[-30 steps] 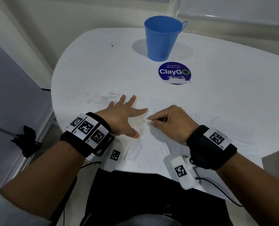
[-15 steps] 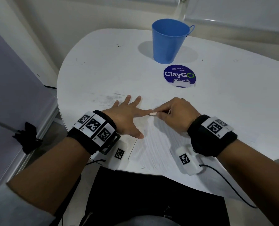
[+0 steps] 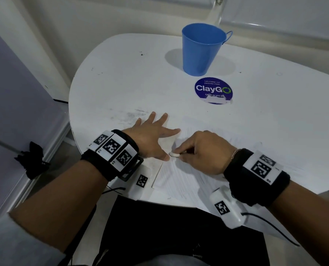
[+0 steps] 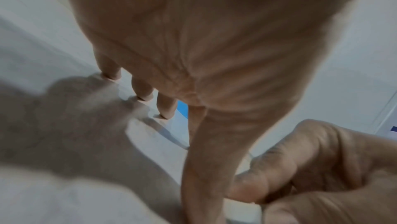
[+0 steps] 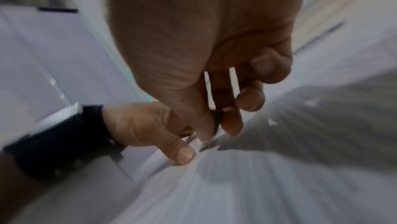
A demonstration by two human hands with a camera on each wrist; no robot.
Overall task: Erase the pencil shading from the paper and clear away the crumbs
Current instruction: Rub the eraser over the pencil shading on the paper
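From the head view, the paper [image 3: 179, 177] lies flat on the white table [image 3: 121, 89] at its near edge, covered in faint pencil strokes. The left hand [image 3: 150, 139] lies spread on the sheet's left part, fingers straight and splayed, pinning it. The right hand [image 3: 200, 152] pinches a small white eraser [image 3: 174, 154] at its fingertips, the eraser touching the paper just beside the left thumb. A blue cup [image 3: 202, 48] and a round sticker [image 3: 213, 90] sit well apart at the far side.

The left wrist view shows the left hand's fingers [image 4: 141, 90] extended with tips down on the surface, and the right hand's curled knuckles close by at lower right; the eraser itself cannot be made out here.

In the right wrist view, blurred, thumb and forefinger [image 5: 232, 124] close on something dark-edged between them, likely the eraser, right above the shaded sheet.

The paper looks thin, light and easy to crumple or tear, so flat pressure near the rubbing spot suits it better than any pinch. The eraser seems small and slightly soft; a low grip near its working end should keep it from folding or slipping.
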